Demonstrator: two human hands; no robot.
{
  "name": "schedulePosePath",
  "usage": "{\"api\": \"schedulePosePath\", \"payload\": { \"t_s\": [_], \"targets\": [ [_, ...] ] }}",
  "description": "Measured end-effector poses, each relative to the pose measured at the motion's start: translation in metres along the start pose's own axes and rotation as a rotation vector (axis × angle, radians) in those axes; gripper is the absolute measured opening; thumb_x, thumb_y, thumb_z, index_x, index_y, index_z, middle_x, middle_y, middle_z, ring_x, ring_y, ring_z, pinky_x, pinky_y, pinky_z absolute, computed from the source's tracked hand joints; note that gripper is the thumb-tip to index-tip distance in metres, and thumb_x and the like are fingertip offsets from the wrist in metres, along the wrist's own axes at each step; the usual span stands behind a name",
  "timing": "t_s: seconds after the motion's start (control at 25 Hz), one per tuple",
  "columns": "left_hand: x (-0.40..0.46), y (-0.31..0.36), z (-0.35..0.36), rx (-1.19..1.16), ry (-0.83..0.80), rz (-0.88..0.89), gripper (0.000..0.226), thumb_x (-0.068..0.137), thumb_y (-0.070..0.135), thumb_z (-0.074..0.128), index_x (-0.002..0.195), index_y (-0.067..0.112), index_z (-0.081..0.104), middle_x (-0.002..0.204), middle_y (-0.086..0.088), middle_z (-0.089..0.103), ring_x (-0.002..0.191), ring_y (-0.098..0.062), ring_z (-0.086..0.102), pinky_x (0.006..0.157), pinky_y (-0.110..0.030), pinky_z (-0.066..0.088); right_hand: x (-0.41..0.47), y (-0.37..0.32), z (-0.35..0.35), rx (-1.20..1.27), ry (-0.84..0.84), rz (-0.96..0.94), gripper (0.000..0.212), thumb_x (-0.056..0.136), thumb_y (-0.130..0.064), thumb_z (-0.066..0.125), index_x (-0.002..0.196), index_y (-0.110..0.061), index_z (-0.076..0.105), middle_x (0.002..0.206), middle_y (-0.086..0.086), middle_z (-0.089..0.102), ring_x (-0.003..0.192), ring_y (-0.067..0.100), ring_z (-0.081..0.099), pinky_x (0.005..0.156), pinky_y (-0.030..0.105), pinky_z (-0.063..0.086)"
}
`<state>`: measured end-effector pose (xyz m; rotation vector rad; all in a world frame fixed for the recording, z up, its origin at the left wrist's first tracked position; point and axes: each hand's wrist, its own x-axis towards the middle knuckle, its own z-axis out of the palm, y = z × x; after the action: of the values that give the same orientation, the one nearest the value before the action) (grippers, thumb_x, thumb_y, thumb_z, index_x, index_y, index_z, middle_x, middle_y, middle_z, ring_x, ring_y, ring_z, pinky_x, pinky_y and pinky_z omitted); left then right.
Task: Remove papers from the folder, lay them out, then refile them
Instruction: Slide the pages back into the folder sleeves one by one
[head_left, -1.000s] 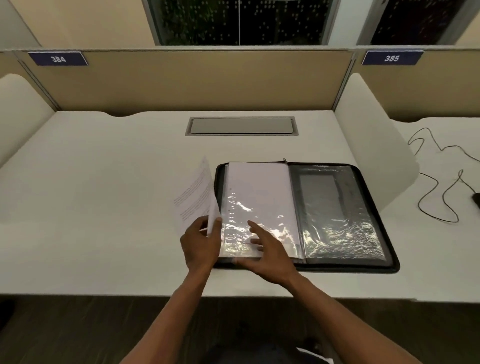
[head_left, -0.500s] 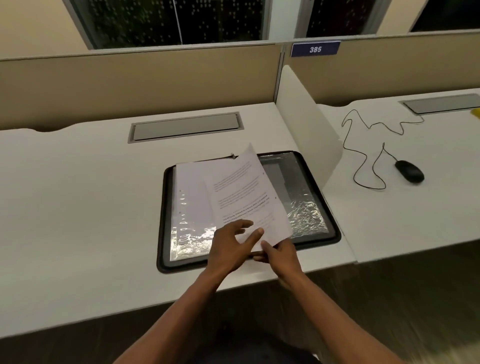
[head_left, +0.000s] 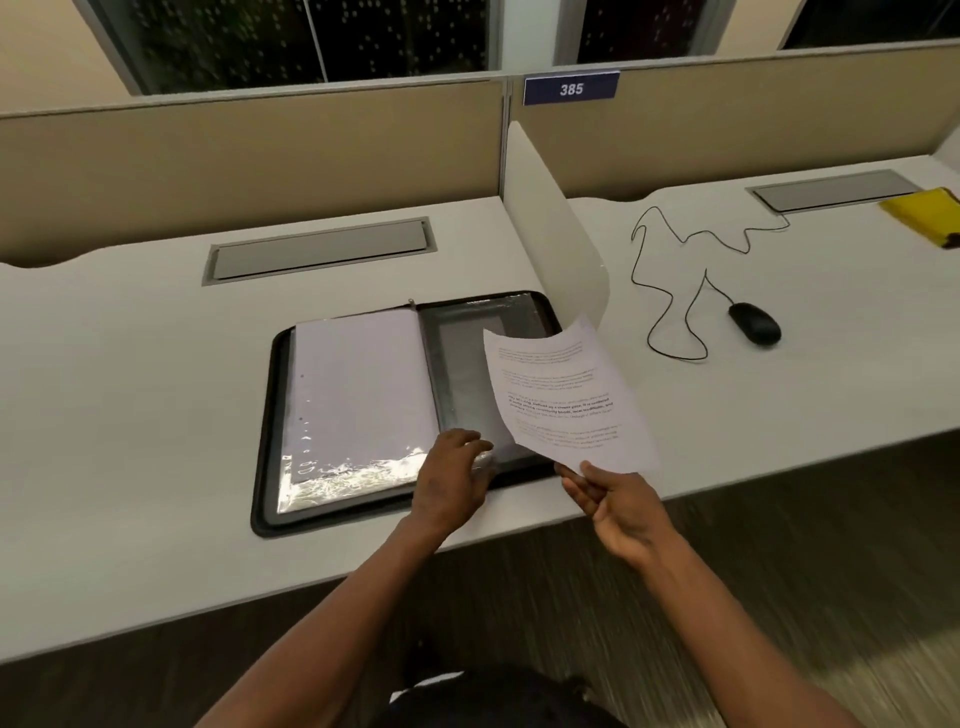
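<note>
A black zip folder (head_left: 266, 415) lies open on the white desk (head_left: 130, 405). Its left half carries clear sleeves with white paper (head_left: 363, 384) inside; the right half is a dark pocket. My right hand (head_left: 618, 501) pinches the bottom edge of a printed sheet (head_left: 563, 395) and holds it in the air over the folder's right side. My left hand (head_left: 452, 478) rests on the folder's front edge near the spine, fingers curled on the plastic sleeve; whether it grips the sleeve is unclear.
A white divider panel (head_left: 556, 223) separates this desk from the one on the right, where a black mouse (head_left: 756, 323) with a looping cable and a yellow object (head_left: 924, 214) lie. A grey cable hatch (head_left: 319, 249) sits behind the folder.
The sheet passed from my left hand to my right and moved rightward over the folder. My left hand dropped onto the folder's front edge. The view swung to the right.
</note>
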<state>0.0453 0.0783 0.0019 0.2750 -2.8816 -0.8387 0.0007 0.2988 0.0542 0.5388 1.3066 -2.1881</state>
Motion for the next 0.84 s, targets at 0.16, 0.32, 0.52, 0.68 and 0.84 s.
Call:
{"api": "schedulePosePath", "payload": {
  "t_s": [0.16, 0.32, 0.52, 0.68, 0.84],
  "targets": [
    [0.019, 0.008, 0.008, 0.202, -0.063, 0.084, 0.015, 0.086, 0.038, 0.066, 0.096, 0.029, 0.074, 0.099, 0.008, 0.070, 0.095, -0.017, 0.060, 0.080, -0.034, 0.049, -0.009, -0.012, -0.009, -0.078, -0.029, 0.022, 0.048, 0.095, 0.008, 0.053, 0.139, -0.012, 0.050, 0.113, 0.014, 0.074, 0.097, 0.029, 0.074, 0.068, 0.028, 0.062],
    [0.022, 0.003, 0.007, 0.300, -0.067, 0.159, 0.011, 0.082, 0.032, 0.070, 0.093, 0.028, 0.072, 0.084, 0.003, 0.070, 0.075, -0.022, 0.062, 0.063, -0.033, 0.049, -0.024, -0.008, -0.022, -0.189, -0.062, 0.059, 0.047, 0.094, 0.007, 0.056, 0.138, -0.007, 0.051, 0.115, 0.016, 0.073, 0.090, 0.027, 0.075, 0.064, 0.027, 0.060],
    [0.026, -0.003, 0.010, 0.296, -0.070, 0.224, 0.017, 0.080, 0.036, 0.074, 0.083, 0.023, 0.066, 0.073, 0.001, 0.066, 0.065, -0.022, 0.058, 0.063, -0.036, 0.051, -0.050, 0.004, -0.046, -0.256, -0.033, 0.110, 0.040, 0.092, 0.007, 0.060, 0.129, -0.006, 0.057, 0.103, 0.014, 0.075, 0.072, 0.020, 0.072, 0.062, 0.031, 0.060],
    [0.026, -0.004, 0.006, 0.276, -0.097, 0.203, 0.018, 0.078, 0.037, 0.075, 0.077, 0.022, 0.066, 0.071, 0.001, 0.067, 0.064, -0.023, 0.059, 0.063, -0.037, 0.051, -0.078, 0.006, -0.077, -0.268, 0.037, 0.167, 0.041, 0.090, 0.007, 0.057, 0.128, -0.008, 0.055, 0.109, 0.018, 0.074, 0.080, 0.029, 0.071, 0.054, 0.034, 0.058],
    [0.032, -0.007, -0.001, 0.098, -0.130, 0.117, 0.023, 0.082, 0.022, 0.066, 0.062, 0.013, 0.059, 0.060, -0.001, 0.061, 0.057, -0.019, 0.057, 0.054, -0.039, 0.052, -0.103, -0.002, -0.101, -0.312, 0.031, 0.253, 0.051, 0.077, 0.006, 0.057, 0.126, -0.006, 0.054, 0.108, 0.024, 0.073, 0.091, 0.040, 0.068, 0.066, 0.044, 0.056]
  ]
}}
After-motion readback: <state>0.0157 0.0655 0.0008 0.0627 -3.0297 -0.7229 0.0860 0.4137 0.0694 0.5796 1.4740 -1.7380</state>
